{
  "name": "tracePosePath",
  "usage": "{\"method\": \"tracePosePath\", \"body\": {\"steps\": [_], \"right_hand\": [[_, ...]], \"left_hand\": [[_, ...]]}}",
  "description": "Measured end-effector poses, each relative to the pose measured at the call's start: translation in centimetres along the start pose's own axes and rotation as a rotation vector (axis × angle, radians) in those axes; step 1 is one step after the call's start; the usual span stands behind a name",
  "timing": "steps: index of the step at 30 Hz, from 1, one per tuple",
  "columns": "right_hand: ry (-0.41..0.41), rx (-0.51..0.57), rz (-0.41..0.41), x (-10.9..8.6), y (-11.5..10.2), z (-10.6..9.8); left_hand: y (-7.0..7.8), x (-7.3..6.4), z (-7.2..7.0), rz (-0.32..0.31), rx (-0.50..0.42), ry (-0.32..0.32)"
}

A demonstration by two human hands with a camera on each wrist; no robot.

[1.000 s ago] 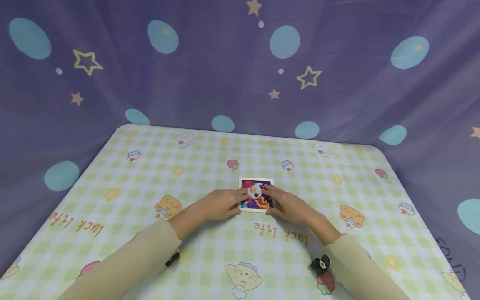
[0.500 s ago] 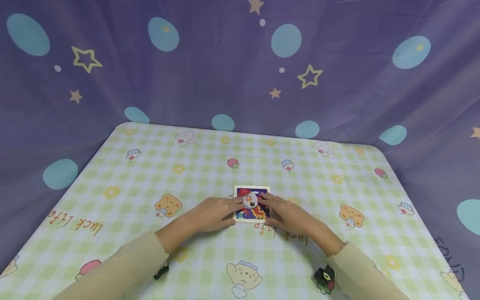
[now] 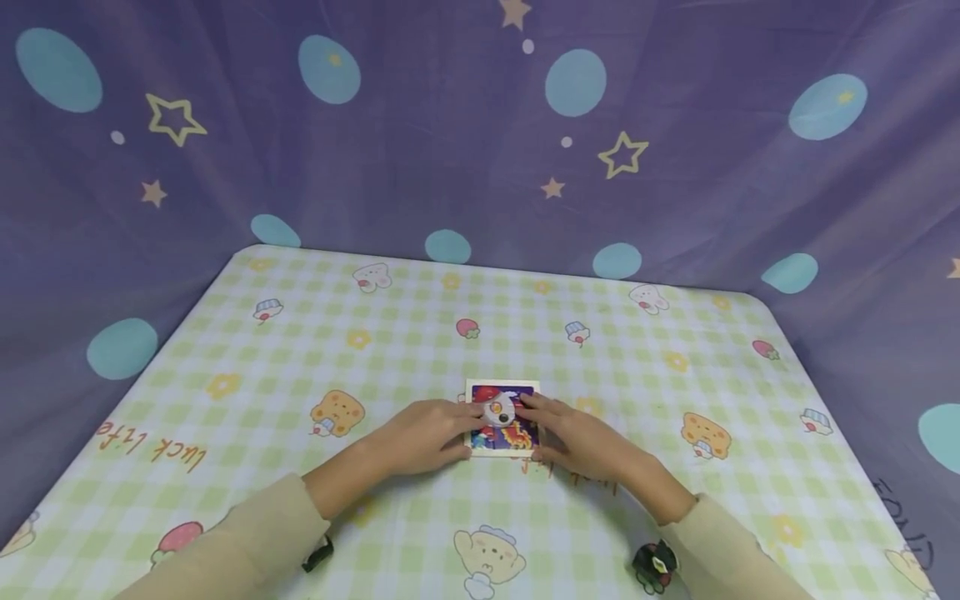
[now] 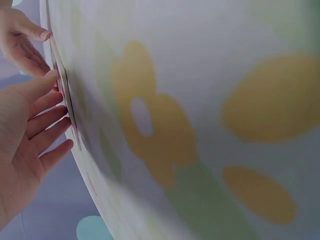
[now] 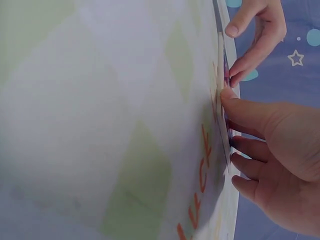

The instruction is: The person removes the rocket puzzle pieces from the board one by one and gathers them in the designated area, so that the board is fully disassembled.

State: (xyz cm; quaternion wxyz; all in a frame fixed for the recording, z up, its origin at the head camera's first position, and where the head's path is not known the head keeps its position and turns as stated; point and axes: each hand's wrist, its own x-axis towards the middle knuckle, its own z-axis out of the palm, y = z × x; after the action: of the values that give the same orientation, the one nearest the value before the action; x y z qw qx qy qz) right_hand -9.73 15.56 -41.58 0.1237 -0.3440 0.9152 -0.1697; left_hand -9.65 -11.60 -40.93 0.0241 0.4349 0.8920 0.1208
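Note:
A small square picture board (image 3: pixel 502 437) with a cream border lies flat on the table, in the middle of the head view. Its picture is red, purple and orange, with a white round figure. On its left side my left hand (image 3: pixel 423 437) rests, fingertips on the picture and thumb at the near corner. My right hand (image 3: pixel 588 440) mirrors it on the right side. The left wrist view shows the board (image 4: pixel 63 75) edge-on under fairly straight left fingers (image 4: pixel 47 135). From the right wrist, the right thumb (image 5: pixel 245 112) touches the board's near edge (image 5: pixel 221 60).
A green-and-white checked tablecloth (image 3: pixel 412 333) with printed cartoon figures, flowers and lettering covers the table. Behind it hangs a purple curtain (image 3: pixel 450 150) with stars and blue ovals. Dark wrist bands (image 3: pixel 654 567) show below the sleeves.
Both hands have slid the board toward me and slightly left across the cloth. The fingers keep about the same place on it.

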Motion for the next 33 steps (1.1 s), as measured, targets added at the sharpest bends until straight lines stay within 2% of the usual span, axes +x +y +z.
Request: {"method": "tracePosePath", "body": {"steps": [3, 6, 17, 25, 33], "right_hand": [[0.007, -0.001, -0.006, 0.1, -0.2, -0.1], [0.015, -0.002, -0.024, 0.3, -0.4, -0.1], [0.022, -0.011, -0.098, 1.5, -1.3, -0.2], [0.011, 0.003, -0.113, 1.9, -1.3, 0.2], [0.001, 0.006, -0.101, 2.0, -1.2, 0.6]], "left_hand": [[-0.1, 0.3, -0.1, -0.009, -0.034, 0.039], [-0.3, 0.6, -0.2, -0.046, -0.054, 0.058], [-0.9, 2.0, -0.1, -0.209, -0.097, 0.059], [-0.9, 2.4, 0.0, -0.248, -0.132, 0.032], [-1.1, 2.8, 0.0, -0.245, -0.121, 0.048]]}}
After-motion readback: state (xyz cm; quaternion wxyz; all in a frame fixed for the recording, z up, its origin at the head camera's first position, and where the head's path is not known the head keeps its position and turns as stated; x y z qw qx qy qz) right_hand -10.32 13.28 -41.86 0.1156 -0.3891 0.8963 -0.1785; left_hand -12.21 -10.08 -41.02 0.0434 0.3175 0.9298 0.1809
